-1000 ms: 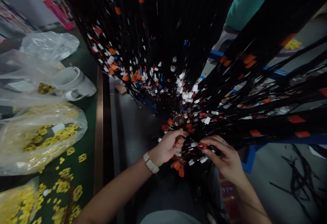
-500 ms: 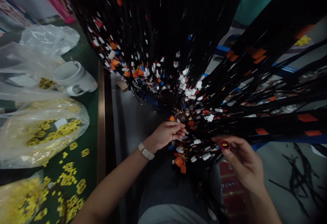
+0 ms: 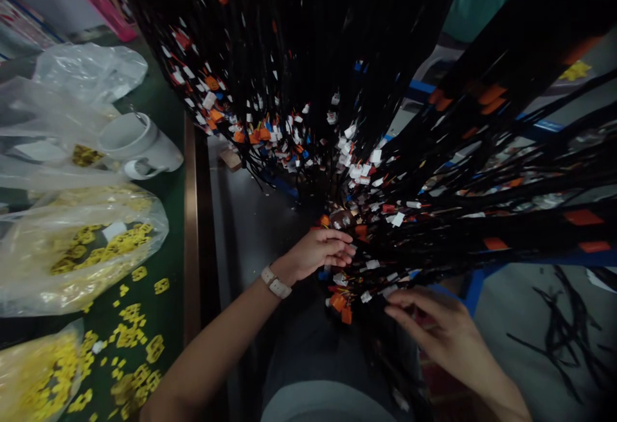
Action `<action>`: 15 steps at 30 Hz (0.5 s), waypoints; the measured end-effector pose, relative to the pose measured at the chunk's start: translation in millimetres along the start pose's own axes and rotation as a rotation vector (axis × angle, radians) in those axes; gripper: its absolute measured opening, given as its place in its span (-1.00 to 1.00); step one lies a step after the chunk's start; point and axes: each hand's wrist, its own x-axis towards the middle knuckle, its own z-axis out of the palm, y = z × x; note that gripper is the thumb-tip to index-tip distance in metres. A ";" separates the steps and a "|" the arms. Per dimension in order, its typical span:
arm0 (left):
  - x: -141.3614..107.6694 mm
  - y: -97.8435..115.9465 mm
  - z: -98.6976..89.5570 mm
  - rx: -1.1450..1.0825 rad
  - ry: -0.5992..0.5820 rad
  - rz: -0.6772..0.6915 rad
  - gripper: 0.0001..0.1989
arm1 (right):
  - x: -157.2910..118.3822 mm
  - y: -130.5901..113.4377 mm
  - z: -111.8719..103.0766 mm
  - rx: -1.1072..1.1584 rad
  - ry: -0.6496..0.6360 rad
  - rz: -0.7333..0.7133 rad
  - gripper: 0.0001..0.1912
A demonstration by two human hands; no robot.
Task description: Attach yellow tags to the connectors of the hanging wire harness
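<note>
Black cable bundles (image 3: 308, 36) hang in front of me, ending in many white, orange, blue and red connectors (image 3: 359, 168). My left hand (image 3: 321, 254) is among the lower cable ends, its fingers drawn together beside a small greyish connector. Whatever lies between those fingertips is too dark to make out. My right hand (image 3: 434, 325) is to the right and lower, with thumb and forefinger slightly apart next to a pale connector. Nothing shows between them. A cluster of orange connectors (image 3: 341, 305) hangs between my hands.
On the left, a green table (image 3: 168, 216) carries a white mug (image 3: 142, 146), clear plastic bags (image 3: 149, 210) and scattered yellow plastic pieces (image 3: 130, 319). Its metal edge (image 3: 191, 236) runs beside the cables. Black cable pieces (image 3: 554, 338) lie on the floor at right.
My right hand has moved left and down, and the dark red connector it held no longer shows in its fingers. My left hand stays nearly in place, its fingers slightly straighter.
</note>
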 end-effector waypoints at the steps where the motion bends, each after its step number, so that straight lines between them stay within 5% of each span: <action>1: 0.1 0.2 0.3 -0.005 0.006 0.002 -0.78 | 1.9 -2.9 7.3 -0.007 -0.029 -0.026 -0.89; 8: 2.7 -0.9 -0.3 -0.012 0.068 0.061 -0.72 | 6.6 -15.3 65.6 -0.250 -0.306 -0.122 -0.64; 15: 3.6 -1.9 -1.6 -0.083 0.085 0.081 -0.73 | 7.1 -5.9 78.0 -0.222 -0.268 -0.104 -0.67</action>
